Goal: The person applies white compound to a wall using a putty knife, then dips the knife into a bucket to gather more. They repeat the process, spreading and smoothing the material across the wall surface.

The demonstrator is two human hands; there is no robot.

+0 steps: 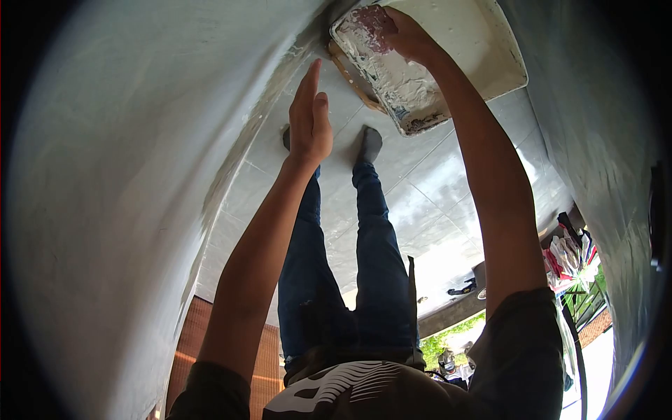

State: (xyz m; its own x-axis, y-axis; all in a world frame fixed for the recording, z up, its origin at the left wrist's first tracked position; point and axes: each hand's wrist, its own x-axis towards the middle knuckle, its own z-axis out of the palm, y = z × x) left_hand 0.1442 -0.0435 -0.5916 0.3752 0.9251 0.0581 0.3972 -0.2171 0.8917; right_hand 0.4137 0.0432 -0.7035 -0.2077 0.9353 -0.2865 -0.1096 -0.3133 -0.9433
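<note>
My right hand (413, 36) reaches into a large rectangular tray (519, 59) of white paint-like material. Its fingers are closed around a pinkish sponge (372, 29), smeared with white, at the tray's far left corner. Thick white paint (402, 77) coats the tray's left side in rough streaks, and a smoother pool lies to the right. My left hand (310, 126) is raised beside the grey wall (140, 154), left of the tray. Its fingers are stretched out, the thumb stands apart, and nothing is in it.
A tan strip (355, 78) lies along the tray's left edge. My feet in dark socks stand on grey floor tiles (413, 182). Another grey wall (595, 119) rises on the right. Colourful bundled items (570, 255) and green plants show at the lower right.
</note>
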